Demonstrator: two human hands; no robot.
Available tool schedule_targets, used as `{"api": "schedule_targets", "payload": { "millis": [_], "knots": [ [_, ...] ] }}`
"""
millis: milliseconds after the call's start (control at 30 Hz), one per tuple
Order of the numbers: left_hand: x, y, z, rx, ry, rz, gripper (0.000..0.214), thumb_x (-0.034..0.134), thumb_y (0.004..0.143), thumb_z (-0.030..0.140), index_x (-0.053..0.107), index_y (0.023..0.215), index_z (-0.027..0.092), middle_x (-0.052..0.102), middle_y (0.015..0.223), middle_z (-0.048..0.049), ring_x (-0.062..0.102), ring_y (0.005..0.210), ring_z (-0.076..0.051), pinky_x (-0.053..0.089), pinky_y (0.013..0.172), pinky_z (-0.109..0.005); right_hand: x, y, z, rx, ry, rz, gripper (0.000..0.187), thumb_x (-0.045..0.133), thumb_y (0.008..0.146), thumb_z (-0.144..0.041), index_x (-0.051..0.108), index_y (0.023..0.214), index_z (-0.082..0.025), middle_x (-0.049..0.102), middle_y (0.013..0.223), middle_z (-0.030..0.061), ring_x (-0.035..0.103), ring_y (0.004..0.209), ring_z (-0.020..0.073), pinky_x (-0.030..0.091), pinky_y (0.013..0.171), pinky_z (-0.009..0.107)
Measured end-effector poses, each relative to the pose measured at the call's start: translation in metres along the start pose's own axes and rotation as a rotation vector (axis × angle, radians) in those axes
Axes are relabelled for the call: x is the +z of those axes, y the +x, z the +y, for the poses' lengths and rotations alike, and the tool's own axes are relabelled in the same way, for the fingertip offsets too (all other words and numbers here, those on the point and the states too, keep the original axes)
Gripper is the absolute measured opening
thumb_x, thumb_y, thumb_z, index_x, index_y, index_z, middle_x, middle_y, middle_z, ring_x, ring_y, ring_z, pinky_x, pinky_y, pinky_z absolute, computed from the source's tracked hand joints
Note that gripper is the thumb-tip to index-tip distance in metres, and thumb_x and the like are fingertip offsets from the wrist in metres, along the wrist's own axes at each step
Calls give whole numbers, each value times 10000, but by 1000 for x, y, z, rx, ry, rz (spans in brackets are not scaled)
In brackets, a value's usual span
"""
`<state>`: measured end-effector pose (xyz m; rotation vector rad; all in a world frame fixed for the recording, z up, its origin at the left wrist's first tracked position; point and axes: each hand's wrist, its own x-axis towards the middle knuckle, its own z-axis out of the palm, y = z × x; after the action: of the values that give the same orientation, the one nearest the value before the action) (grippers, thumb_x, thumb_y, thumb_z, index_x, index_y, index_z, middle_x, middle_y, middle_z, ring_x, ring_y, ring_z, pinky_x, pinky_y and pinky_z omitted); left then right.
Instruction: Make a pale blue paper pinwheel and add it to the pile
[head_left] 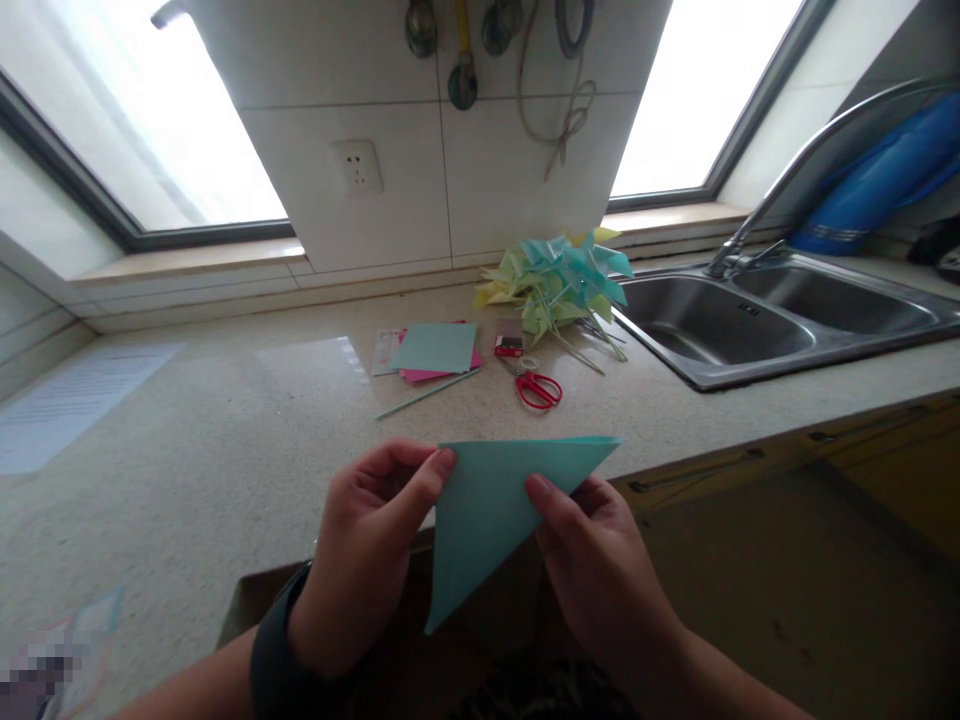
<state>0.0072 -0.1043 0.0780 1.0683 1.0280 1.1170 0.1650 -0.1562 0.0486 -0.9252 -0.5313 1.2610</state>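
Note:
A teal sheet of paper [487, 520], folded into a triangle, is held up in front of the counter's edge. My left hand [375, 540] pinches its upper left corner between thumb and fingers; a dark band circles that wrist. On the slanted right side, my right hand [592, 540] grips the paper, thumb on the front and fingers behind. Beyond the paper lie red-handled scissors [538, 390], a small tape roll [529, 364] and a small red box [509, 346]. A stack of coloured paper squares [435, 348] sits to their left, with a thin pale stick [427, 394] before it.
Paper pinwheels [559, 275] on sticks are heaped at the back, beside the steel double sink [697, 375] and its faucet [731, 255]. A printed sheet [75, 400] lies on the left of the speckled counter [225, 430]. A wall socket [360, 166] is behind.

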Motion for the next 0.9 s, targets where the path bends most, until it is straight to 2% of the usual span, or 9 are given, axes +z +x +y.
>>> {"api": "schedule_targets", "payload": {
  "millis": [333, 533, 700, 900],
  "knots": [
    [1, 0, -3, -14, -114, 14, 237, 860, 737, 374, 730, 740, 176, 662, 660, 23, 554, 609, -91, 473, 570, -176, -4, 4, 1, -23, 86, -14, 124, 827, 811, -282, 782, 922, -248, 797, 939, -1, 717, 810, 140, 580, 779, 242],
    [0, 0, -4, -13, -103, -9, 215, 844, 764, 371, 730, 746, 190, 656, 649, 37, 547, 594, -79, 467, 558, -155, -3, 4, 0, -21, 109, -13, 109, 840, 799, -274, 794, 895, -250, 804, 916, -11, 718, 779, 113, 583, 751, 201],
    [-1, -1, -4, -21, -102, -14, 206, 839, 773, 371, 728, 754, 198, 657, 654, 41, 553, 601, -81, 474, 557, -153, -2, 3, -1, -21, 116, -10, 125, 861, 773, -269, 795, 875, -240, 805, 901, -7, 719, 765, 109, 589, 750, 196],
    [1, -2, -3, -21, -128, 1, 224, 860, 742, 378, 731, 739, 195, 664, 642, 37, 557, 590, -85, 476, 543, -157, -3, 2, -1, -11, 111, -22, 113, 838, 802, -258, 789, 903, -240, 805, 920, -9, 720, 772, 104, 590, 752, 188]
  ]
}}
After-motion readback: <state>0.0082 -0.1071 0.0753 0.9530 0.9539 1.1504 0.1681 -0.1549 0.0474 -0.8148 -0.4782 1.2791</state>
